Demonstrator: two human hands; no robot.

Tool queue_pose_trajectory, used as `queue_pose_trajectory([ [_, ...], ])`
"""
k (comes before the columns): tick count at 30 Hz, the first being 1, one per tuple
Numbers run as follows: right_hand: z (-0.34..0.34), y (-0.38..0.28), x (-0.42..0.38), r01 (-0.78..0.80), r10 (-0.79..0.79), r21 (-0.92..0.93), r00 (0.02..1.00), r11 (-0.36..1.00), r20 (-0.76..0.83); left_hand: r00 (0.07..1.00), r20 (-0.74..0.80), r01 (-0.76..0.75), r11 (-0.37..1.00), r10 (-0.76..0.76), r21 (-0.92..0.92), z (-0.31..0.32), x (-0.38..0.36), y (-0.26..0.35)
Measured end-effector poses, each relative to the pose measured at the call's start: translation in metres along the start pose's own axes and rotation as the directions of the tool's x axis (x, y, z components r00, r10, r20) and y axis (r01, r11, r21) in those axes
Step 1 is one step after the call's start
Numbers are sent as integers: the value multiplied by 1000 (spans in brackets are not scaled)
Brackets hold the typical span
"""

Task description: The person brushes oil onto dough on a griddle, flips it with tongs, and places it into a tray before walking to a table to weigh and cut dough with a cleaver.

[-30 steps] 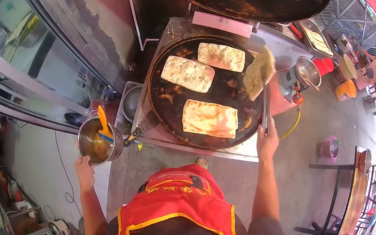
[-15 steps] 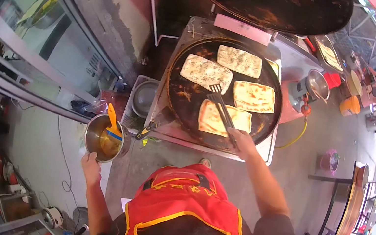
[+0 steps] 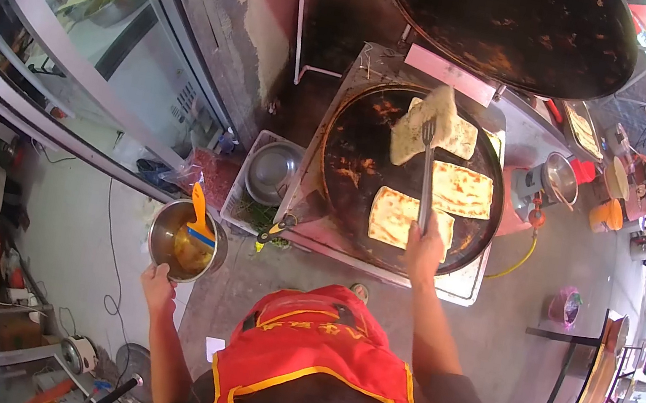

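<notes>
My right hand is closed around the handle of a slotted spatula. At its head a pale, speckled flatbread is tilted up off the round black griddle, overlapping a second flatbread behind it. Two browned flatbreads, one at the right and one nearer me, lie flat on the griddle. My left hand grips the edge of a steel pot off to the left. Inside the pot are a yellowish liquid and an orange-handled brush with a blue part.
A large black round lid is raised behind the griddle. Left of the stove, a white basket holds a metal bowl. A black-and-yellow-handled tool juts from the stove's front-left corner. A steel bowl and a yellow hose are at right.
My right hand has raised the spatula toward the back, lifting and tilting the left speckled flatbread. My left hand still holds the pot. The view has shifted, moving the stove rightward in the picture.
</notes>
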State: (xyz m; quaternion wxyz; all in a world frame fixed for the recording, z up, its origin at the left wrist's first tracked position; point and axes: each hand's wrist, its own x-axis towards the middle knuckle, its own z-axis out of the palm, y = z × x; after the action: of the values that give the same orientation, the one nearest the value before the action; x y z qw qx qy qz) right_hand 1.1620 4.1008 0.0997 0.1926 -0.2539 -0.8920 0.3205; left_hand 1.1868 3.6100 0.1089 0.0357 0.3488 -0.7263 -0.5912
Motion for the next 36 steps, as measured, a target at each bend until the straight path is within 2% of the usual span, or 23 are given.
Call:
queue_pose_trajectory([
  [1, -18, -14, -1, 65, -65, -211, 998, 975, 6, 1000, 2, -2, 1000, 2, 4, 0, 4, -2],
  [4, -29, -38, 6, 178, -78, -494, 973, 851, 217, 1000, -7, -24, 999, 24, 21, 3, 12, -5],
  [5, -19, -28, 11, 292, -135, -560, 943, 776, 305, 1000, 13, -16, 1000, 16, 16, 5, 13, -3],
  [8, -18, -28, 14, 483, -132, -591, 834, 647, 536, 998, 57, -8, 1000, 7, 16, 10, 18, 3],
  [9, -30, -26, 13, 500, -164, -592, 833, 631, 529, 998, 63, -15, 999, 13, 29, 11, 19, 4],
  [12, -67, -11, 36, 223, -59, -395, 921, 891, 385, 998, 42, -39, 999, 38, 34, 19, 6, 16],
  [13, -69, 14, 51, 151, -38, -266, 922, 952, 385, 998, 29, -51, 998, 50, 31, 24, 0, 21],
  [14, -61, 51, 67, -21, 36, -47, 940, 999, 340, 998, 35, -55, 998, 56, -3, 25, 2, 16],
  [15, -62, 55, 76, -395, 278, 217, 861, 892, 425, 997, 40, -61, 997, 63, -38, 24, 8, 5],
  [16, -64, 59, 86, -699, 440, 407, 699, 588, 564, 996, 45, -68, 995, 72, -73, 24, 10, -1],
  [17, -55, 71, 96, -778, 482, 473, 628, 414, 611, 997, 37, -67, 997, 68, -40, 27, 5, 2],
  [18, -40, 84, 106, -827, 506, 516, 551, 223, 664, 998, 27, -65, 998, 65, -7, 28, -1, 6],
  [19, -27, 91, 115, -818, 485, 559, 547, 138, 682, 998, 15, -62, 998, 61, 24, 30, -9, 12],
  [22, 26, 114, 145, -734, 457, 676, 621, 57, 637, 998, -17, -61, 992, 63, 107, 40, -35, 29],
  [25, 47, 104, 162, -618, 462, 785, 707, 36, 536, 994, -97, -35, 986, 51, 160, 54, -64, 40],
  [26, 48, 104, 165, -584, 458, 805, 747, 104, 482, 993, -103, -35, 982, 55, 184, 56, -71, 44],
  [28, 45, 104, 160, -505, 437, 829, 819, 241, 372, 980, 29, -196, 953, 195, 229, 35, -41, -12],
  [30, 27, 101, 149, -417, 395, 772, 888, 480, 234, 964, 81, -265, 938, 253, 224, 29, -35, -28],
  [31, 19, 104, 146, -185, 238, 617, 971, 765, -2, 967, 69, -256, 944, 247, 208, 34, -43, -22],
  [32, 10, 99, 143, 63, 4, 356, 983, 933, -184, 972, 49, -233, 950, 228, 207, 40, -53, -13],
  [34, -18, 74, 138, 37, -37, -2, 990, 999, -137, 983, 2, -178, 960, 182, 218, 55, -71, 8],
  [35, -28, 63, 138, 29, -50, -184, 992, 982, -113, 991, -19, -129, 973, 135, 191, 60, -72, 14],
  [36, -28, 61, 142, 62, -77, -273, 996, 960, -42, 995, -39, -81, 983, 88, 163, 66, -74, 20],
])
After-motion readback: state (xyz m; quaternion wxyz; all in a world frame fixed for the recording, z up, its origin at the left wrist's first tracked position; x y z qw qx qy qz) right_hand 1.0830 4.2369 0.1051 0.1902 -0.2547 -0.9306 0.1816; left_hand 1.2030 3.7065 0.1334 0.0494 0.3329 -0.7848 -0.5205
